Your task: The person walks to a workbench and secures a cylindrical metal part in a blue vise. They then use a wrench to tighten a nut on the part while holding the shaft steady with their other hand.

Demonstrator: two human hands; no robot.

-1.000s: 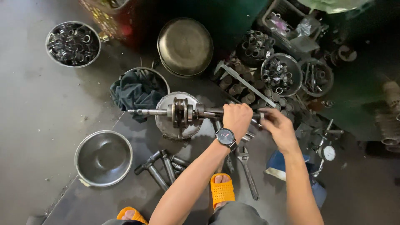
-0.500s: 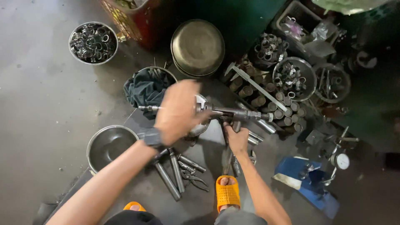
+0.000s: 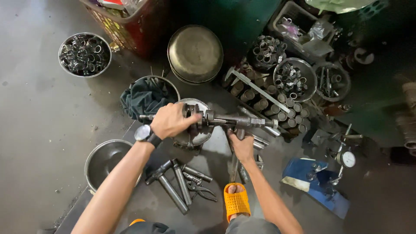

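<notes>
Fingers: left hand wraps crankshaft web, right hand clenches tool handle under shaft | crankshaft lies across round steel stand, floor centre | progress: mounted, being worked; hammers, pliers lie unused nearby

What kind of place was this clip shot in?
Likely a small engine repair workshop, worked on the floor: hands grip a crankshaft assembly, bowls of metal rings sit around, and hammers lie nearby.

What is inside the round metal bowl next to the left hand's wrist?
A dark crumpled cloth fills the bowl. Anything beneath the cloth is hidden.
</notes>
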